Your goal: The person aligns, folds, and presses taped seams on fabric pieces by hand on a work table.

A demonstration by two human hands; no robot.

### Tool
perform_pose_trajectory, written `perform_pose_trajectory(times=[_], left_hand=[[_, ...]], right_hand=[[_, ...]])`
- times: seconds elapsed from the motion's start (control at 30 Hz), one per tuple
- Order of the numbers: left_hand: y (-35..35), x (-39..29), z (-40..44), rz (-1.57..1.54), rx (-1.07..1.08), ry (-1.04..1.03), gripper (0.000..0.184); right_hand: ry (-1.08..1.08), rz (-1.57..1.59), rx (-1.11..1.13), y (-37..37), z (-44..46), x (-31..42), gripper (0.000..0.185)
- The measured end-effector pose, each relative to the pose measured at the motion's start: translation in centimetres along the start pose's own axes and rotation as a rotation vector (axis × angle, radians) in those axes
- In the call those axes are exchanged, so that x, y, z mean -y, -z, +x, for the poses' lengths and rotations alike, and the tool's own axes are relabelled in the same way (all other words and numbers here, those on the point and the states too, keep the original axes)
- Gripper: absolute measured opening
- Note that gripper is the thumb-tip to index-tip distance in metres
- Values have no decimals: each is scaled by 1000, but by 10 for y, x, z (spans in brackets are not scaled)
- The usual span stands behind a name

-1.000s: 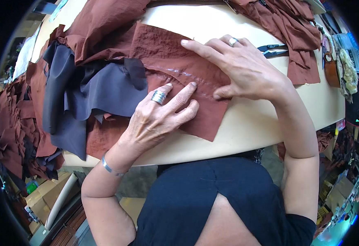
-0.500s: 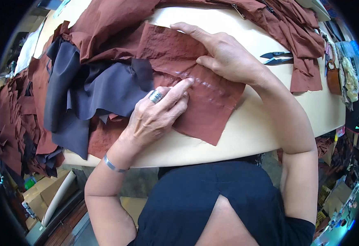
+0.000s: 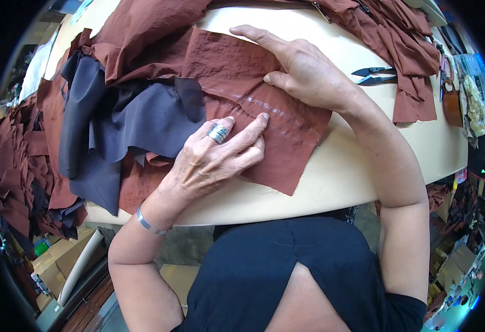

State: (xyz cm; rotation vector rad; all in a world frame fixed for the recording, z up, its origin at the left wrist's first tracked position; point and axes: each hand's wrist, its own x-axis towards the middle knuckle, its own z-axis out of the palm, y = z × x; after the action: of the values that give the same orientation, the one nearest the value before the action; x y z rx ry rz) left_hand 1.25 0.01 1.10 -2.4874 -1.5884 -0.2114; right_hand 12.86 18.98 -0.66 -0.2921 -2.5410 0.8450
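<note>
A rust-brown piece of cloth [image 3: 287, 149] lies on the pale table [image 3: 342, 171], with a whitish line of marks across it. My left hand [image 3: 215, 157] rests on its lower left part, fingers apart and fingertips just below the marks. Over the upper right part of the cloth is my right hand [image 3: 303, 72], thumb and index finger spread, nothing gripped between them. Dark grey-blue fabric [image 3: 143, 119] lies folded beside the brown piece, left of my left hand.
More brown fabric [image 3: 143, 39] is heaped at the upper left, and another bunch [image 3: 386, 39] lies at the upper right. Dark-bladed snips [image 3: 374, 76] lie right of my right hand. Cloth scraps [image 3: 21, 171] hang at the left edge. A cardboard box [image 3: 65, 260] stands below.
Over the last second my right hand has moved up and left, off the cloth's right side. My left index fingertip has shifted from the marks to just below them, and the left fingers have spread again.
</note>
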Motion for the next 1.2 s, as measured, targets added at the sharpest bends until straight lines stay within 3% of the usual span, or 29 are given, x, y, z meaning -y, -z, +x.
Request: perform_pose_trajectory(times=[0.1, 0.2, 0.37, 0.47, 0.67, 0.87, 0.97, 1.07, 1.2], left_hand=[[3, 0, 1, -42, 7, 0, 26], [4, 6, -1, -269, -42, 109, 28], [-10, 9, -11, -188, -150, 160, 32], [-9, 7, -11, -205, -128, 173, 31], [0, 6, -1, -146, -37, 155, 26], [0, 2, -3, -103, 26, 204, 25], [-3, 4, -4, -111, -26, 108, 25], [4, 5, 0, -104, -12, 56, 24], [-4, 7, -4, -134, -30, 84, 26]], right_hand=[[-151, 29, 155, 10, 1, 11, 75], [-66, 32, 78, 2, -1, 2, 72], [26, 8, -2, 1, 1, 2, 70], [-216, 57, 139, 7, 4, 15, 78], [10, -17, -12, -6, 3, 1, 69], [32, 20, -30, -6, 3, -3, 67], [2, 39, -8, -2, 3, -1, 66], [-173, 49, 164, 6, 6, 8, 78], [-40, -22, 152, 12, -1, 8, 85]])
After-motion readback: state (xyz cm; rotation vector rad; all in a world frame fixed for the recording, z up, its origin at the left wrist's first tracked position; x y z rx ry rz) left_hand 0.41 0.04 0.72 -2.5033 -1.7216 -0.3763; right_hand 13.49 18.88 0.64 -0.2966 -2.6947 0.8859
